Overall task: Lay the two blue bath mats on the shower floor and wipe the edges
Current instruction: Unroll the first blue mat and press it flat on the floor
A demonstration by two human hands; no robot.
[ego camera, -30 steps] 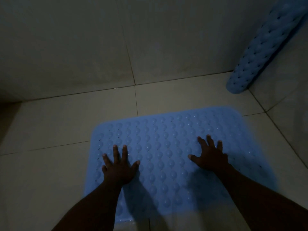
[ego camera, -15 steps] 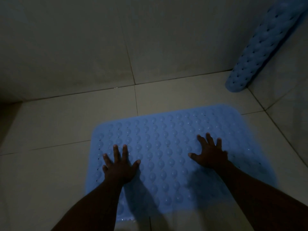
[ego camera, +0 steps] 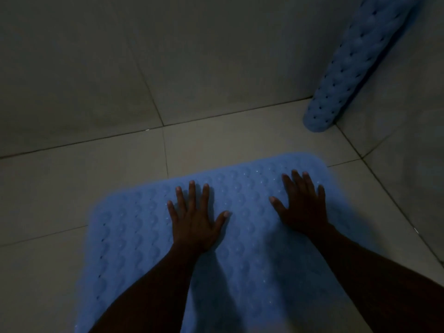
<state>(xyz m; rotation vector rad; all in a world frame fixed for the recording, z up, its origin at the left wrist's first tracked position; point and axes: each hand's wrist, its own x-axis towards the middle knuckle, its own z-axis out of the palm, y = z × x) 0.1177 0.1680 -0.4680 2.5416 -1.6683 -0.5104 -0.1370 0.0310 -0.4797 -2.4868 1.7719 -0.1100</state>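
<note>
- Pressing flat on the mat (ego camera: 249, 239), both hands have fingers spread: left hand (ego camera: 194, 224) at 6 o'clock, right hand (ego camera: 302, 207) at 4.
- Mat lies flat on the floor (ego camera: 60, 200).
- Second mat (ego camera: 348, 75) leans tilted in the corner at 2 o'clock, foot on the floor.

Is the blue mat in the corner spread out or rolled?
Rolled: the corner mat stands leaning in the wall corner, lower end on the floor. The other mat lies spread under the left hand and right hand.
</note>
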